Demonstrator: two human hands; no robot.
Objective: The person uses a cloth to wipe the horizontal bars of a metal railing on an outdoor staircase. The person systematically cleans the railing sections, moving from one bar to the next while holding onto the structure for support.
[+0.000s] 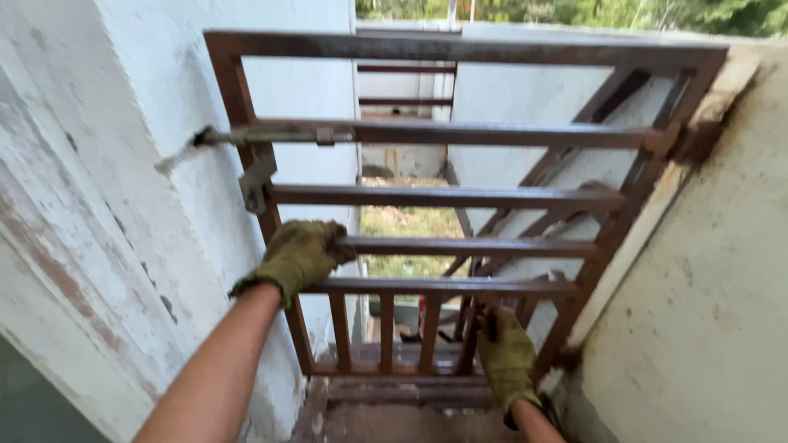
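Head view: both gloved hands, left hand (pixel 300 256) and right hand (pixel 505 354), on rusty gate (pixel 460 197).

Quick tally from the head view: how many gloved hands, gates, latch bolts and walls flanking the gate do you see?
Gloved hands: 2, left hand and right hand, both gripping bars
Rusty metal gate: 1
Sliding latch bolt: 1
Plastered walls: 2, left wall and right wall
Total: 6

Concrete sill (pixel 394 414) (under rusty gate (pixel 443 197))
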